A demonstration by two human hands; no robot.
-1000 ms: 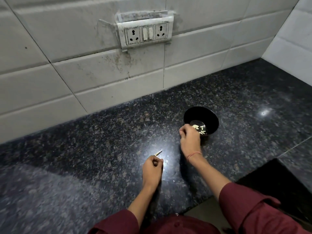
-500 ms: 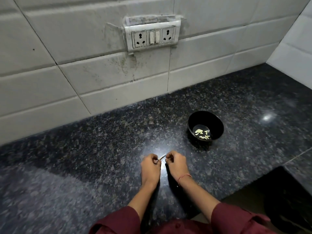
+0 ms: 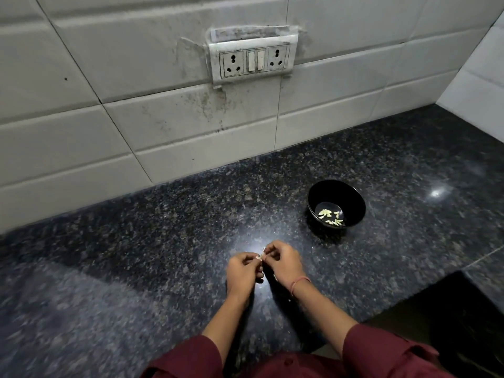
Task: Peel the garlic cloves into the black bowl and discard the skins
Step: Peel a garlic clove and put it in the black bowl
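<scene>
Low centre of frame: left hand [image 3: 242,271] and right hand [image 3: 283,264] touching, fingertips pinched shut on one clove [image 3: 262,254]. Probably light, firm, slick once bared; papery skin best nipped at an end. Right of centre: bowl [image 3: 354,203] holding peeled cloves [image 3: 330,216].

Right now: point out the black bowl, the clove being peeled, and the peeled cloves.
black bowl [image 3: 351,199]: head view, bare inner wall on the far side.
garlic clove [image 3: 262,253]: head view, pale tip showing between both hands' fingertips.
peeled cloves [image 3: 325,213]: head view, leftmost cluster on the bowl's bottom.
</scene>
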